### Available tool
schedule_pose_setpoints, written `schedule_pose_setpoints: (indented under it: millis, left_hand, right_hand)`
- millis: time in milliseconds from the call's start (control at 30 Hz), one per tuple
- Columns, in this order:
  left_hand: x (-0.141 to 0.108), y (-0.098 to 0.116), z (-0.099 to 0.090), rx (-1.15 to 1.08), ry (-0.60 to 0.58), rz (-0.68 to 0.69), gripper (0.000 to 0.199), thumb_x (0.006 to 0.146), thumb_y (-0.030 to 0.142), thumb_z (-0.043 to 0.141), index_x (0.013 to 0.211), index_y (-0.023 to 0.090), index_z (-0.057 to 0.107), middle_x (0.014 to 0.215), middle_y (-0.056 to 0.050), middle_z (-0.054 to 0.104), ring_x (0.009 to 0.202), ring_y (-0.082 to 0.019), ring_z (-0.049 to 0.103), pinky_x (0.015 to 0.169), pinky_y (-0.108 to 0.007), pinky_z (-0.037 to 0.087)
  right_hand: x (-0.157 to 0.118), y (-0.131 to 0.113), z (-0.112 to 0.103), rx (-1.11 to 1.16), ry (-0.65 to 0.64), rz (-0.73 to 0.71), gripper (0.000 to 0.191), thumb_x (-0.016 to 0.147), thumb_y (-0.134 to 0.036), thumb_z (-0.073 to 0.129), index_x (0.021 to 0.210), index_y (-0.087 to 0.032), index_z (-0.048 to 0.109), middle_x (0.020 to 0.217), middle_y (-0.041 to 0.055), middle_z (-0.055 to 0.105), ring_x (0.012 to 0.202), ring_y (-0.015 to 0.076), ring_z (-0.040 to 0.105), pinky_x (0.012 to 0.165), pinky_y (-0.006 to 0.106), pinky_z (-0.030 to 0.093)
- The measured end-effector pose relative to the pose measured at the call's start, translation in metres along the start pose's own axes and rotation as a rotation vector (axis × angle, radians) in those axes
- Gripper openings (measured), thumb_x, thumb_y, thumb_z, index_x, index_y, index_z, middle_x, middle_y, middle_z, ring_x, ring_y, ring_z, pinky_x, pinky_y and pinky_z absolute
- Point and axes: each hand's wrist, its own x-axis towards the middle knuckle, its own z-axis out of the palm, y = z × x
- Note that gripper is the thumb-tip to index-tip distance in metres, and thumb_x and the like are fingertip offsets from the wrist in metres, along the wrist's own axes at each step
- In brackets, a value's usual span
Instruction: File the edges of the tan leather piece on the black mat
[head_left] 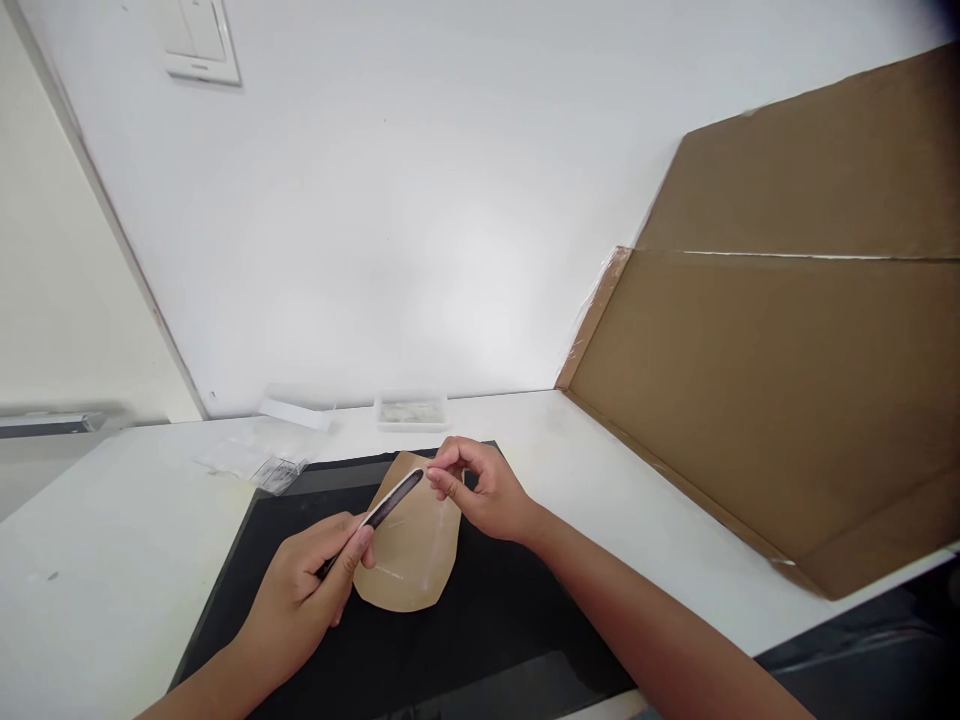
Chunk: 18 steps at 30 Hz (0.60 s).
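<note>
Currently my left hand holds the slim dark, pale-edged strip, angled near-left to far-right, tip beside my narrow-pinched right hand, grip contents unclear.

White desk has a black mat at the near edge with tan paper on it, a small clear tray by the back edge (wall side), plus clear plastic packaging back left.

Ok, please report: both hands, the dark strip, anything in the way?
Left hand gripping dark strip. Right hand pinched at strip's far tip, contact unclear. Tan sheet below strip, on black mat; nothing seen blocking hands.
</note>
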Motion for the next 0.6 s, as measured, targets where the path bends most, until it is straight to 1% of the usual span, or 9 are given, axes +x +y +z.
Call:
schedule_pose_setpoints:
  millis: [167,233,433,600]
  left_hand:
    - [0.000,0.001,-0.001,0.010,0.017,-0.002,0.034,0.104,0.040,0.048,0.081,0.022,0.064,0.054,0.007,0.048,0.040,-0.009,0.048,0.052,-0.022,0.044]
    - [0.000,0.001,-0.001,0.012,0.012,-0.007,0.034,0.105,0.041,0.048,0.081,0.022,0.064,0.053,0.007,0.047,0.040,-0.009,0.049,0.052,-0.022,0.044]
    - [-0.001,0.002,0.000,0.008,0.002,-0.026,0.035,0.105,0.042,0.048,0.081,0.022,0.063,0.051,0.008,0.044,0.040,-0.010,0.049,0.052,-0.022,0.044]
    - [0.000,0.001,0.000,0.014,0.004,-0.021,0.035,0.105,0.042,0.048,0.081,0.022,0.063,0.051,0.008,0.044,0.040,-0.009,0.049,0.052,-0.022,0.044]
  right_hand:
    - [-0.005,0.000,0.008,-0.311,0.070,-0.251,0.008,0.098,-0.028,0.062,0.098,-0.022,0.065,0.082,0.0029,0.068,0.072,0.0151,0.062,0.068,0.030,0.050]
    - [-0.007,0.001,0.012,-0.407,0.093,-0.322,0.004,0.098,-0.024,0.061,0.099,-0.022,0.064,0.082,0.0028,0.068,0.074,0.0161,0.062,0.069,0.031,0.049]
    - [-0.008,0.005,0.018,-0.622,0.207,-0.400,0.003,0.097,-0.019,0.062,0.099,-0.021,0.062,0.082,0.0025,0.070,0.075,0.0166,0.064,0.067,0.031,0.046]
    - [-0.007,0.001,0.018,-0.805,0.197,-0.452,0.002,0.098,-0.018,0.062,0.097,-0.020,0.061,0.084,0.0029,0.072,0.073,0.0158,0.064,0.064,0.031,0.041]
